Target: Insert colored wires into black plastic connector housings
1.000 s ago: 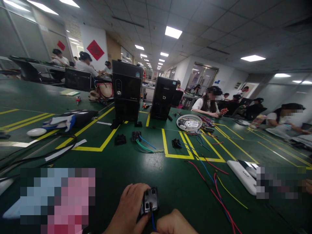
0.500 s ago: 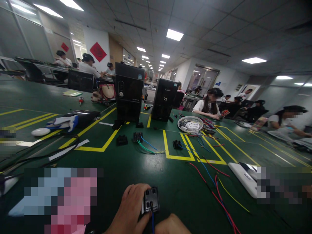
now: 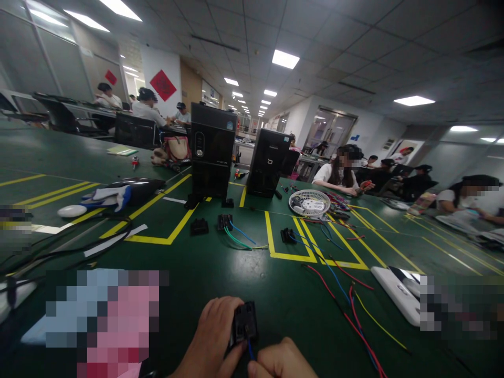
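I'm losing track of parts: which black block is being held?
The black block in the left hand, with a blue wire in the right hand; the other blocks lie farther off, untouched.

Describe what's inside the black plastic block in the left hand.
The black plastic block shows dark recesses; a blue wire reaches its near end. Deeper inside can't be made out, and the left hand covers its left side.

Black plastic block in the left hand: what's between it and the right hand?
A short stretch of blue wire between the black plastic block and right hand; head view.
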Demonstrator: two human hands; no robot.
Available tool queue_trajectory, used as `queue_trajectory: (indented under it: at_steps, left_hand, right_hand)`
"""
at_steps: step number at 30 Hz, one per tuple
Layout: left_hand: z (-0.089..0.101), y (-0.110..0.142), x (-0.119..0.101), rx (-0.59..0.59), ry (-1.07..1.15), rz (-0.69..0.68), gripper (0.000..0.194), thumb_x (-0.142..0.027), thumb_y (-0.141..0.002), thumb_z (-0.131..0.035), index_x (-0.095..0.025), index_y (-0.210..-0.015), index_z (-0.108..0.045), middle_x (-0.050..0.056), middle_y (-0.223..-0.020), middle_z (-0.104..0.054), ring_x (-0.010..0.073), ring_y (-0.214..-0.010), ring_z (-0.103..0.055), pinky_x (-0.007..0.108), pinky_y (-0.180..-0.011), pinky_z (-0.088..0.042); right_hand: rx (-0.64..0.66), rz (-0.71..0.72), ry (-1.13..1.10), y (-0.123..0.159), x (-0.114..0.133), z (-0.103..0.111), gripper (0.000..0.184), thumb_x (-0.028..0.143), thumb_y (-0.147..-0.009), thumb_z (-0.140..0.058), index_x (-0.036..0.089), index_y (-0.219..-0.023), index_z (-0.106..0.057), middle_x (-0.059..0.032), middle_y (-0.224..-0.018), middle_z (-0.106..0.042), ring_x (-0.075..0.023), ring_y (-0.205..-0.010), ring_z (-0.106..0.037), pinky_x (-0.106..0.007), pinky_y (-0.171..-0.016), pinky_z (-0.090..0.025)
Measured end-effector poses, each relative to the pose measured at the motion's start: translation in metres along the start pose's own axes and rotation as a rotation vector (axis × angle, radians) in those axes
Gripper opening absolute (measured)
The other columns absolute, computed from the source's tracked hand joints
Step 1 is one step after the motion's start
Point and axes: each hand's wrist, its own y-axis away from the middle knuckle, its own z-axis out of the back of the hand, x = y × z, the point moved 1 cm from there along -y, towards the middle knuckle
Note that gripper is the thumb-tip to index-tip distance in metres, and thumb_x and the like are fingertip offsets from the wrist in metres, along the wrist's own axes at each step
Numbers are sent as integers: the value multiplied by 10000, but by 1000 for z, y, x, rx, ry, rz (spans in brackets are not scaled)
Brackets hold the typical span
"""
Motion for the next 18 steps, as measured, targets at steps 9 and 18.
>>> queue_trajectory:
  at_steps: [9, 18]
  left_hand:
    - [-2, 1, -3, 25, -26, 49, 543, -114, -661, -545, -243, -1178, -437, 56, -1114, -576, 279, -1053, -526, 488, -961, -362]
    - [3, -4, -10, 71, -41, 103, 535, -110, -663, -534, -230, -1179, -461, 56, -1147, -577, 261, -1096, -504, 449, -997, -338]
  right_hand:
    - [-9, 84, 21, 0, 7, 9, 500, 519, -869, -369, 198, -495, -279, 68, -455, -228, -61, -415, -232, -224, -404, -142]
    - [250, -115, 260, -20, -9, -8, 516, 119, -739, -593, 171, -406, -202, 86, -408, -140, -64, -438, -178, -254, -446, -140]
